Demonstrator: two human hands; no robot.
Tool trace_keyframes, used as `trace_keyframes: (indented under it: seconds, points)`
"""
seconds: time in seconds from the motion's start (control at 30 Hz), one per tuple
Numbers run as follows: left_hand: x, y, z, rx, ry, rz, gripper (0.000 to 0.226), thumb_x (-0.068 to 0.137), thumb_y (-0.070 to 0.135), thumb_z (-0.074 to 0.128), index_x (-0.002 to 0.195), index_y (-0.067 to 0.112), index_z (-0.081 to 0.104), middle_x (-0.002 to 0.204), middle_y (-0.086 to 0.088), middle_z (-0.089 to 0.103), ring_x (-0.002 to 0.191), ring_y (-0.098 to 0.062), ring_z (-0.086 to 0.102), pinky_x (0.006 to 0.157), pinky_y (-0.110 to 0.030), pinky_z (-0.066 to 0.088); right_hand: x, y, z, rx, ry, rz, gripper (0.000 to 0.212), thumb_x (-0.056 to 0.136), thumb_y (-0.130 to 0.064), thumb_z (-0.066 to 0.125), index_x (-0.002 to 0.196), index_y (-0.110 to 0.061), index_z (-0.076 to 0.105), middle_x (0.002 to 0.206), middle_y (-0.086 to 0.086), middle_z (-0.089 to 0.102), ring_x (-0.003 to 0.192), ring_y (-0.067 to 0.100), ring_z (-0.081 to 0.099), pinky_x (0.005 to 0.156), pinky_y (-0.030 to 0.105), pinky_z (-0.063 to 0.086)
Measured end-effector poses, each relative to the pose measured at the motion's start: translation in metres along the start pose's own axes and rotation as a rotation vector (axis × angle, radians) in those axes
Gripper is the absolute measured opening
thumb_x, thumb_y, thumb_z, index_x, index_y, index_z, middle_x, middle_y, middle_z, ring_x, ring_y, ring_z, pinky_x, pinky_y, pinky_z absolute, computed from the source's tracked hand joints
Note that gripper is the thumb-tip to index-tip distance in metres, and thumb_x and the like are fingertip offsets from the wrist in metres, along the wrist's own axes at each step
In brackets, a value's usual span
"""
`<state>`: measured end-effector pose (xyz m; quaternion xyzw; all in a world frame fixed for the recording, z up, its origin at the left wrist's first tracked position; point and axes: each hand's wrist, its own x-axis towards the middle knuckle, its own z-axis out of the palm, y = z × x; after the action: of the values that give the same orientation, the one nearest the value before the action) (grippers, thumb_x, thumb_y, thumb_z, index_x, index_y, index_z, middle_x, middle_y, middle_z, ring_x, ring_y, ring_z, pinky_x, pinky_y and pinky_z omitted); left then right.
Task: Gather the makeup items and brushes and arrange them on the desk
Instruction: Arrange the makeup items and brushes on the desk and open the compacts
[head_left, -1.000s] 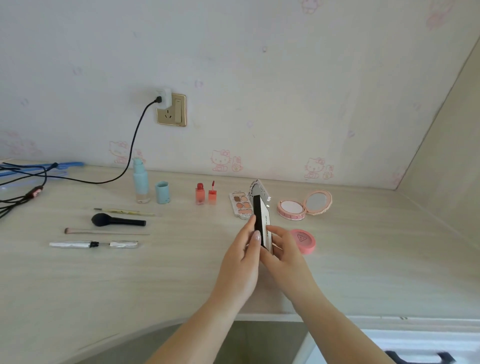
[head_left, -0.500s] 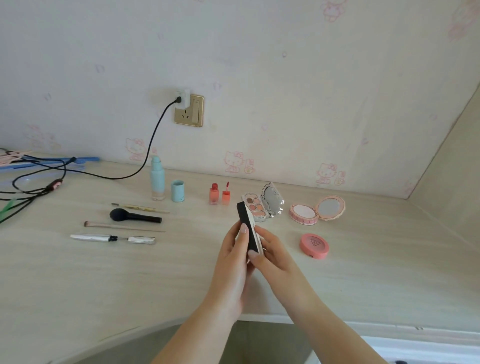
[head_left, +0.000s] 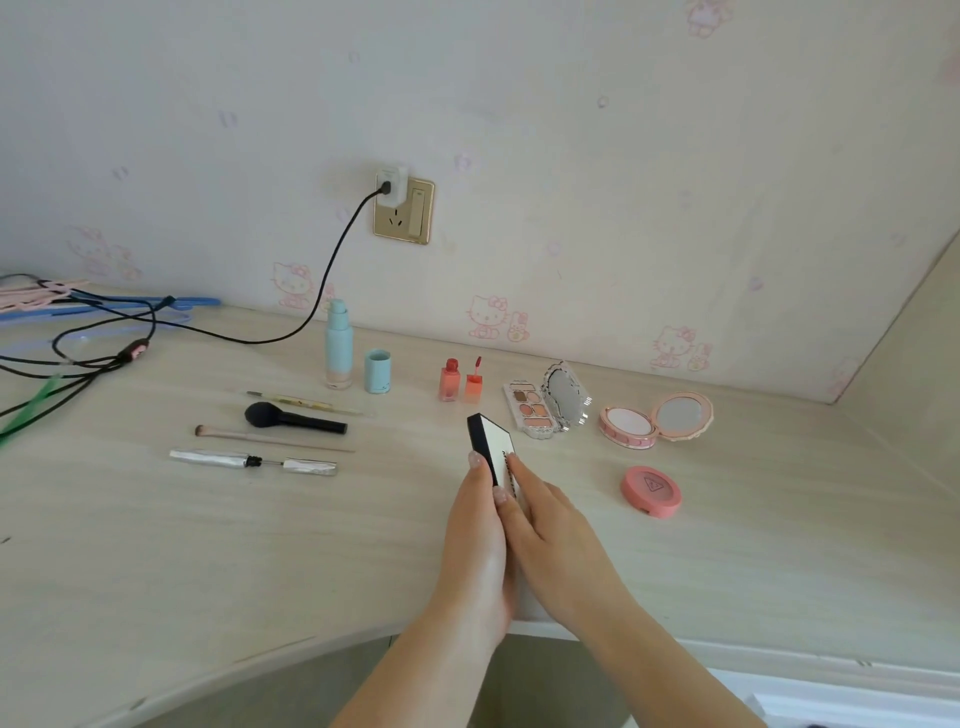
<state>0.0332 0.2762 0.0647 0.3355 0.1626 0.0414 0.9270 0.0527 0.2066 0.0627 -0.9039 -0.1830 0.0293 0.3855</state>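
Between both hands (head_left: 519, 535), a black-and-white compact (head_left: 492, 451), lower half hidden.

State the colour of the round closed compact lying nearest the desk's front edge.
Coral pink, with a dark triangle mark on its lid; the round closed compact shows in the head view.

No words readable; the pink compact (head_left: 651, 490) lid bears what looks like a triangle mark.

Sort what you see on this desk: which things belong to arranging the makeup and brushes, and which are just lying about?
Belongs to the job:
- black and white compact, held between left hand and right hand
- black brush
- thin brush
- silver mascara
- blue bottle
- lip tints
- eyeshadow palette
- pink compact

Just lying about:
- black cable
- hangers
- wall socket
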Motion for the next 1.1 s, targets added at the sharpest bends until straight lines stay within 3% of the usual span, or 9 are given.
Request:
trace_keyframes:
  seconds: [0.17,0.3,0.37,0.43,0.57,0.7,0.93,1.03,1.1]
  points:
    - [0.01,-0.005,-0.008,0.048,0.066,-0.006,0.045,0.096,0.05,0.036,0.114,0.018,0.063,0.102,0.0,0.071,0.101,-0.013,0.063,0.09,-0.029,0.045,0.004,-0.005,-0.004,-0.311,0.0,-0.082,0.051,0.098,-0.045,0.029,0.145,-0.026,0.027,0.132,-0.001,0.054,0.121,0.02,0.049,0.092,0.03,0.039]
    - [0.015,-0.003,-0.009,0.01,0.121,-0.003,0.044,0.099,0.044,0.034,0.112,0.016,0.065,0.094,-0.003,0.074,0.092,-0.015,0.068,0.073,-0.028,0.05,0.007,-0.004,-0.012,-0.263,0.019,-0.087,0.038,0.099,-0.039,0.027,0.125,-0.02,0.047,0.098,0.006,0.066,0.096,0.029,0.059,0.081,0.036,0.045]
    - [0.019,0.001,-0.007,-0.022,0.139,0.001,0.043,0.101,0.04,0.033,0.105,0.014,0.066,0.089,-0.005,0.074,0.086,-0.019,0.069,0.072,-0.032,0.053,0.011,-0.002,-0.017,-0.132,0.029,-0.038,0.032,0.098,-0.036,0.027,0.102,-0.019,0.053,0.081,0.005,0.063,0.085,0.031,0.06,0.077,0.037,0.047]
    - [0.023,0.008,-0.005,-0.062,0.143,-0.013,0.042,0.101,0.039,0.034,0.097,0.012,0.065,0.086,-0.008,0.073,0.082,-0.022,0.067,0.078,-0.037,0.054,0.019,0.0,-0.025,0.153,0.044,0.096,0.034,0.098,-0.034,0.028,0.092,-0.017,0.057,0.082,0.008,0.062,0.087,0.03,0.062,0.081,0.041,0.054]
    - [0.033,0.025,-0.008,-0.077,0.154,-0.062,0.037,0.1,0.037,0.036,0.101,0.01,0.062,0.091,-0.012,0.069,0.082,-0.026,0.065,0.072,-0.04,0.055,0.032,0.007,-0.042,0.96,0.039,0.443,0.031,0.096,-0.029,0.037,0.098,-0.013,0.064,0.094,0.016,0.069,0.093,0.035,0.067,0.079,0.047,0.056]
    - [0.044,0.037,-0.011,0.027,0.149,-0.062,0.029,0.101,0.022,0.037,0.102,0.008,0.062,0.089,-0.01,0.069,0.079,-0.024,0.065,0.061,-0.034,0.056,0.04,0.02,-0.043,1.238,0.016,0.525,0.035,0.092,-0.024,0.038,0.109,-0.007,0.064,0.103,0.016,0.072,0.097,0.033,0.069,0.08,0.046,0.057]
    - [0.057,0.058,-0.016,0.376,0.189,-0.012,0.023,0.101,0.022,0.039,0.08,0.019,0.049,0.081,0.0,0.06,0.077,-0.022,0.06,0.072,-0.033,0.049,0.049,0.033,-0.034,1.246,0.07,0.584,0.025,0.093,-0.012,0.038,0.099,-0.005,0.061,0.082,0.015,0.073,0.083,0.031,0.069,0.067,0.043,0.059]
    - [0.067,0.061,-0.021,0.51,0.141,-0.034,0.018,0.1,0.02,0.041,0.103,0.011,0.056,0.104,-0.01,0.064,0.091,-0.027,0.062,0.078,-0.036,0.052,0.052,0.035,-0.032,1.187,0.093,0.594,0.022,0.094,-0.008,0.039,0.097,-0.004,0.06,0.088,0.017,0.071,0.083,0.031,0.068,0.069,0.044,0.058]
    - [0.075,0.063,-0.024,0.58,0.151,-0.019,0.028,0.098,0.02,0.045,0.122,0.009,0.053,0.122,-0.01,0.06,0.111,-0.028,0.059,0.094,-0.042,0.049,0.054,0.035,-0.031,1.111,0.093,0.566,0.023,0.094,-0.006,0.039,0.093,-0.004,0.061,0.082,0.014,0.072,0.081,0.03,0.068,0.073,0.044,0.057]
